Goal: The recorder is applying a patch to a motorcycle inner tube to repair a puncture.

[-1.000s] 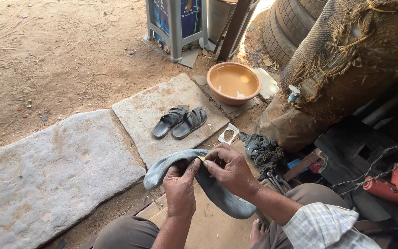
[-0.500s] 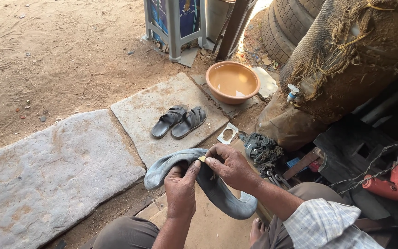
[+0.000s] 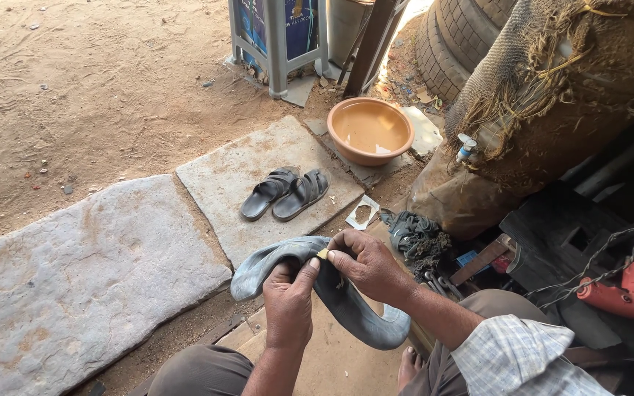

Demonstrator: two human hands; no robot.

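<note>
A grey rubber inner tube is held up near the bottom middle of the view, bent into a limp arch. Its left end droops toward the stone slab; its right end curves down to the near right over a board. A small yellowish piece sits at the top of the bend.

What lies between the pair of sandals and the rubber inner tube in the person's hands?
In the head view, only bare grey stone slab lies between the sandals and the inner tube; a small flat scrap sits off to the right of that stretch.
</note>
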